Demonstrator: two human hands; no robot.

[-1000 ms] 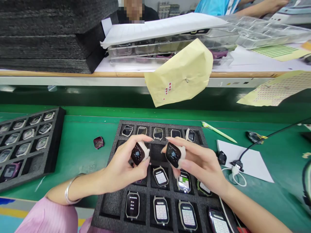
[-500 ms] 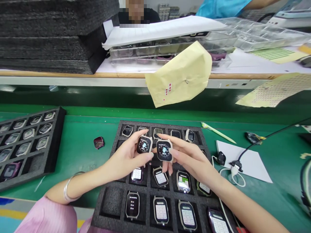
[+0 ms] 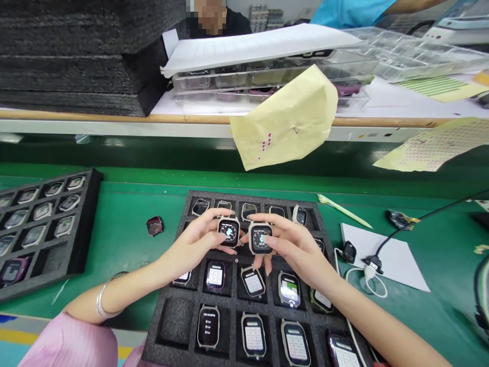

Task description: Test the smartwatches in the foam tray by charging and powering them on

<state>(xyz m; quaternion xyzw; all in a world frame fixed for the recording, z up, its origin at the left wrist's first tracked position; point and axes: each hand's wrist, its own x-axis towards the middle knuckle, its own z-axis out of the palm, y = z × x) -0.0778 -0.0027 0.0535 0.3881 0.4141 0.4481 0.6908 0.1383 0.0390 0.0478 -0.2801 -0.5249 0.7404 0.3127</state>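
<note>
My left hand (image 3: 204, 237) is closed around a smartwatch case (image 3: 229, 232) with a lit clock dial, its thumb lying on the screen. In my right hand (image 3: 292, 242) is a second smartwatch case (image 3: 260, 238), pale-framed like the first, with the thumb on its screen. The two watches are side by side, a small gap apart, above a black foam tray (image 3: 173, 318). Strapless watches sit in the tray's compartments. Several, such as a purple-framed one (image 3: 216, 275), show white lit screens; those in the far row are dark.
Another foam tray of watches (image 3: 86, 239) lies at the left, near a loose dark red watch (image 3: 155, 225). A green pen (image 3: 346, 211), white paper (image 3: 397, 270) and a charging cable lie at the right. Yellow paper (image 3: 286, 127) hangs from the shelf edge. A person (image 3: 239, 25) sits beyond.
My left thumb has moved from the watch's lower edge onto its screen, and that watch has turned more upright. The right-hand watch has shifted slightly right; its thumb is further onto the screen.
</note>
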